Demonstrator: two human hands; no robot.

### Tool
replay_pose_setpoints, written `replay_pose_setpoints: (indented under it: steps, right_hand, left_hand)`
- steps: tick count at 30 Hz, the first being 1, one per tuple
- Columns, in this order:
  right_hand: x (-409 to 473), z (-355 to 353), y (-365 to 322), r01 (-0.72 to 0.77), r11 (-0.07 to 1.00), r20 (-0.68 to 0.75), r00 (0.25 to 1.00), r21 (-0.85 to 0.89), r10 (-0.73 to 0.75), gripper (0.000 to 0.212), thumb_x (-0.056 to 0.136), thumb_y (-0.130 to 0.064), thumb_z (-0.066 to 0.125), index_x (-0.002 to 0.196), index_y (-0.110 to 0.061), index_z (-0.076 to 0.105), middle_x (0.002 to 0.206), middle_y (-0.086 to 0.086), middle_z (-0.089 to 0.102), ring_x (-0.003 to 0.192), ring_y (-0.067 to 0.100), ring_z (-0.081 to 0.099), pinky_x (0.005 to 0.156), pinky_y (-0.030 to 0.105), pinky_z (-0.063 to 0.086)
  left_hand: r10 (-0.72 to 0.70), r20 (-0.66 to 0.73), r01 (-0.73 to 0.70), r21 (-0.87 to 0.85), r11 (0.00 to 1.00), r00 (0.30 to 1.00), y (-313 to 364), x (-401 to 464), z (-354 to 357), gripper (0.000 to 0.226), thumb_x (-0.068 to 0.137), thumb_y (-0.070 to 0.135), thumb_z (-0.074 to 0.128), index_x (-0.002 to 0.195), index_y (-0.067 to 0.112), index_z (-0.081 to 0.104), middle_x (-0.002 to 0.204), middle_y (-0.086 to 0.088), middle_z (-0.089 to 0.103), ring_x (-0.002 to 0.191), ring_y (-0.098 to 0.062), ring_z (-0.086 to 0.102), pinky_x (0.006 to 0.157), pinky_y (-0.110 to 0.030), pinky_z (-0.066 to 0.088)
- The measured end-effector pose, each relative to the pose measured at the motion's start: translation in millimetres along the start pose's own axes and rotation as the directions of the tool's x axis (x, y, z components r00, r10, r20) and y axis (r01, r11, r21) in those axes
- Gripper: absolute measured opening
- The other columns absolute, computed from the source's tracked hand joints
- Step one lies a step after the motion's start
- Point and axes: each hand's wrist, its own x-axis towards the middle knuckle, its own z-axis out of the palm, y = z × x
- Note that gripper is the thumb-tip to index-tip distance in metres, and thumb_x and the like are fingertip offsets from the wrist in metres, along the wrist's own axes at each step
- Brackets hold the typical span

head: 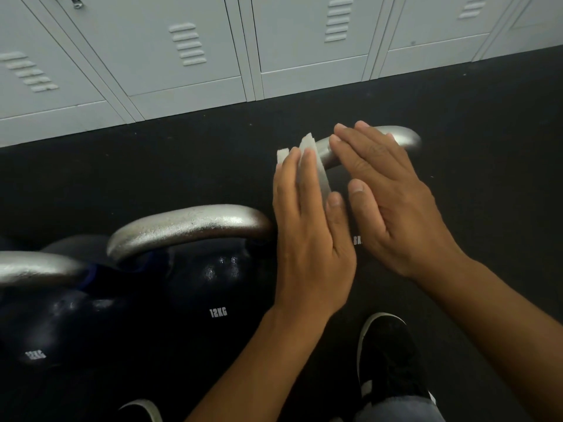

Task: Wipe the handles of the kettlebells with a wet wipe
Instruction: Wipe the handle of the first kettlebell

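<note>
Flat-fingered, the left hand (307, 236) holds the folded wet wipe (316, 175) against its straight fingers, thumb alongside, likely readying a fresh face for the handle (396, 138) just beyond. Beside it the right hand (393, 205) is released, fingers straight over that handle of the kettlebell nearest the lockers (195, 50). Two 12KG kettlebells (213, 275) wait along the floor's (487, 123) left edge
</note>
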Motion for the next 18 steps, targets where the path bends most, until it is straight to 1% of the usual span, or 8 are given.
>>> replay_pose_setpoints:
  steps: [2, 4, 7, 9, 11, 14, 16, 18]
  right_hand:
    - [-0.7, 0.1, -4.1, -0.025, 0.999, -0.033, 0.999, 0.035, 0.026, 0.052, 0.108, -0.024, 0.030, 0.153, -0.003, 0.047, 0.162, 0.008, 0.042, 0.157, 0.018, 0.027, 0.129, 0.025, 0.014]
    - [-4.0, 0.6, -13.4, -0.037, 0.997, -0.124, 0.991, 0.067, 0.045, 0.049, 0.108, -0.022, 0.032, 0.144, -0.002, 0.058, 0.151, 0.011, 0.056, 0.147, 0.021, 0.043, 0.123, 0.027, 0.028]
    - [-15.9, 4.2, -31.9, -0.031, 0.991, -0.210, 0.976, 0.132, 0.058, 0.042, 0.107, -0.020, 0.036, 0.120, -0.006, 0.073, 0.117, 0.005, 0.072, 0.111, 0.019, 0.063, 0.098, 0.030, 0.046]
    - [-22.7, 7.1, -39.9, -0.097, 0.970, -0.151, 0.980, 0.223, 0.133, 0.042, 0.107, -0.023, 0.035, 0.119, -0.011, 0.073, 0.110, -0.002, 0.072, 0.102, 0.014, 0.065, 0.090, 0.029, 0.049]
    - [-23.9, 8.8, -42.8, -0.232, 0.926, -0.049, 0.965, 0.299, 0.257, 0.044, 0.108, -0.030, 0.032, 0.126, -0.018, 0.071, 0.114, -0.011, 0.070, 0.108, 0.005, 0.065, 0.093, 0.024, 0.049]
    - [-20.0, 7.5, -42.6, -0.460, 0.775, 0.134, 0.883, 0.433, 0.450, 0.047, 0.107, -0.041, 0.029, 0.129, -0.031, 0.069, 0.121, -0.020, 0.069, 0.119, -0.005, 0.061, 0.101, 0.021, 0.048]
    - [-19.1, 7.1, -42.4, -0.537, 0.678, 0.240, 0.840, 0.502, 0.487, 0.047, 0.105, -0.045, 0.027, 0.130, -0.038, 0.066, 0.125, -0.020, 0.068, 0.122, -0.009, 0.059, 0.106, 0.023, 0.047]
    - [-19.3, 7.9, -44.9, -0.553, 0.636, 0.281, 0.829, 0.538, 0.483, 0.047, 0.105, -0.046, 0.027, 0.129, -0.040, 0.067, 0.127, -0.020, 0.069, 0.123, -0.009, 0.059, 0.108, 0.023, 0.047]
  left_hand:
    - [0.003, -0.026, -0.003, -0.006, 1.000, 1.000, -0.6, -6.2, -0.9, 0.057, 0.109, 0.030, 0.030, 0.162, 0.012, 0.020, 0.169, -0.005, 0.015, 0.157, -0.009, 0.013, 0.125, -0.022, 0.019]
    - [-0.025, -0.028, 0.024, -0.053, 0.998, 0.999, 0.0, -9.2, -0.2, 0.057, 0.109, 0.030, 0.031, 0.162, 0.012, 0.020, 0.169, -0.004, 0.013, 0.157, -0.009, 0.015, 0.123, -0.018, 0.021]
    - [-0.072, -0.043, 0.071, -0.035, 0.997, 0.996, 1.8, -13.5, 3.2, 0.061, 0.110, 0.035, 0.034, 0.164, 0.012, 0.016, 0.171, -0.002, 0.008, 0.157, -0.011, 0.019, 0.123, -0.020, 0.025]
    - [-0.139, -0.033, 0.136, -0.070, 0.988, 0.990, 3.3, -20.2, 5.4, 0.063, 0.111, 0.039, 0.031, 0.165, 0.015, 0.011, 0.172, 0.004, 0.000, 0.156, -0.001, 0.015, 0.121, -0.013, 0.021]
    - [-0.184, -0.003, 0.182, -0.119, 0.976, 0.983, 3.3, -26.3, 5.8, 0.060, 0.112, 0.036, 0.030, 0.165, 0.019, 0.007, 0.173, 0.009, -0.007, 0.154, 0.008, 0.006, 0.117, -0.004, 0.013]
    - [-0.168, -0.032, 0.163, -0.123, 0.979, 0.985, -1.3, -29.9, 8.8, 0.058, 0.111, 0.026, 0.032, 0.164, 0.017, 0.011, 0.174, 0.005, -0.004, 0.156, 0.004, 0.006, 0.118, -0.006, 0.014]
    - [-0.195, -0.036, 0.189, -0.123, 0.974, 0.980, -2.9, -29.3, 10.2, 0.059, 0.110, 0.014, 0.035, 0.163, 0.017, 0.011, 0.173, 0.005, -0.002, 0.155, 0.004, 0.007, 0.119, -0.007, 0.015]
    - [-0.214, -0.026, 0.209, -0.128, 0.970, 0.977, -1.8, -29.7, 9.0, 0.060, 0.109, 0.016, 0.036, 0.163, 0.019, 0.009, 0.173, 0.007, 0.000, 0.155, 0.004, 0.009, 0.122, -0.011, 0.017]
